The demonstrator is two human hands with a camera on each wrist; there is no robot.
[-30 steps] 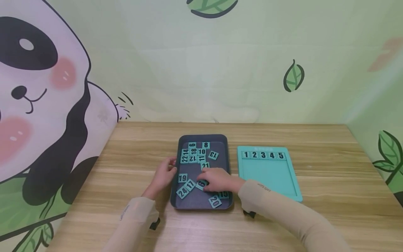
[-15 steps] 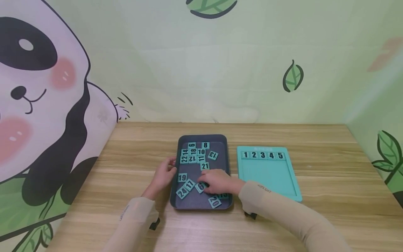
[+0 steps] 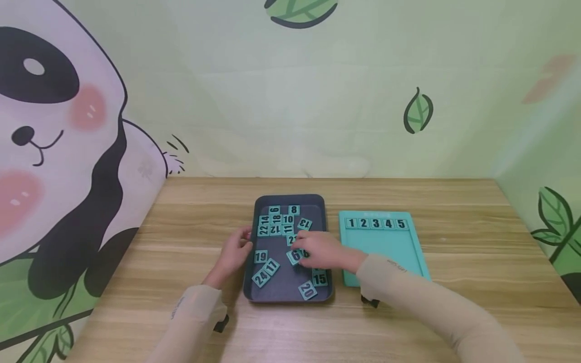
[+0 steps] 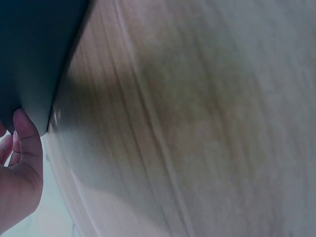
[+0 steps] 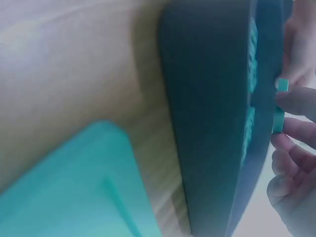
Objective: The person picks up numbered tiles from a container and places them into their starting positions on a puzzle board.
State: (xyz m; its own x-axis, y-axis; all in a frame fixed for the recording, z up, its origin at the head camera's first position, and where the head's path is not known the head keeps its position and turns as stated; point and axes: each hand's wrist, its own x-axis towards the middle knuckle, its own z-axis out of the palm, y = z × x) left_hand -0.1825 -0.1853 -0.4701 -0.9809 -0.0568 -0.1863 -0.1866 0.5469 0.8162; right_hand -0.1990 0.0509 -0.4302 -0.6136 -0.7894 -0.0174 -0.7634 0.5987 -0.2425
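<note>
My right hand (image 3: 322, 249) pinches a small teal number tile marked 6 (image 3: 294, 257) between thumb and fingers, over the middle of the dark tray (image 3: 277, 292). In the right wrist view the tile (image 5: 278, 121) shows edge-on at the fingertips, above the tray's rim. A tile partly covered by the fingers shows just right of the 6. My left hand (image 3: 233, 252) rests at the tray's left side, fingers relaxed; in the left wrist view its thumb (image 4: 27, 131) lies against the outer wall. Several number tiles lie in the tray, including 19 (image 3: 260, 256), 15 (image 3: 320, 278) and 20 (image 3: 307, 290).
Right of the tray lies a teal board (image 3: 386, 252) with tiles 1 to 5 in a row along its top. My right forearm crosses over its lower part. The wooden table (image 3: 199, 201) meets a printed wall at the back.
My right hand has risen and moved slightly away from me with the tile marked 6, uncovering tile 15 and partly covering tile 21. The left hand keeps its place by the tray.
</note>
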